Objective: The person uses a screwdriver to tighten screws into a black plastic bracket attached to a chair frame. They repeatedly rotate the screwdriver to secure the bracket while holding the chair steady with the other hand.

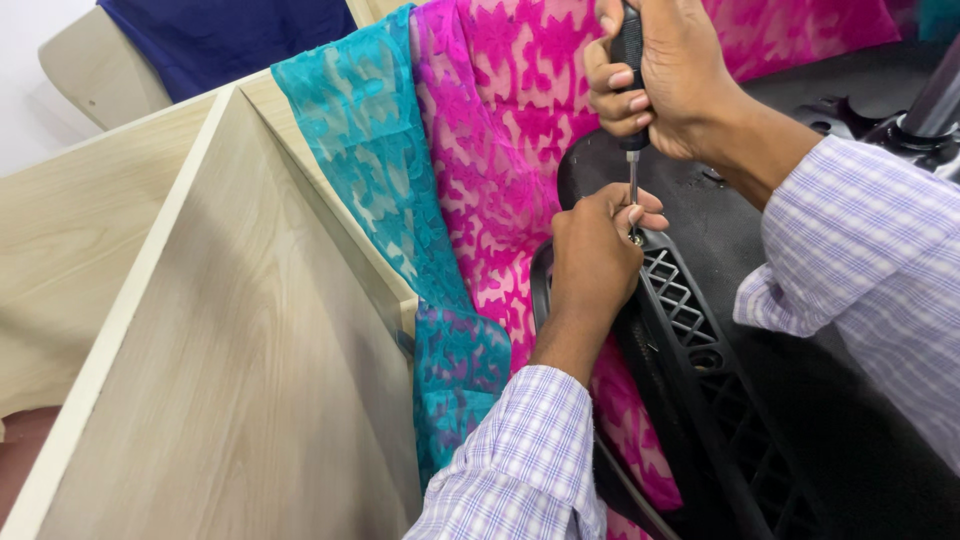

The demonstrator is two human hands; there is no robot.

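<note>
My right hand (665,85) is closed around the black handle of a screwdriver (630,60) held upright, tip down. Its metal shaft (633,190) runs down to a screw on a black plastic chair part with a lattice grille (675,300). My left hand (595,255) pinches the lower shaft and screw at the tip, resting on the edge of that black part. Both wrists wear sleeves of a lilac checked shirt.
A pink lace cloth (500,150) and a teal lace cloth (370,170) hang over a pale wooden panel (230,340) on the left. A dark blue cloth (230,35) lies at the top left. A black chair base with a metal column (925,110) stands at the top right.
</note>
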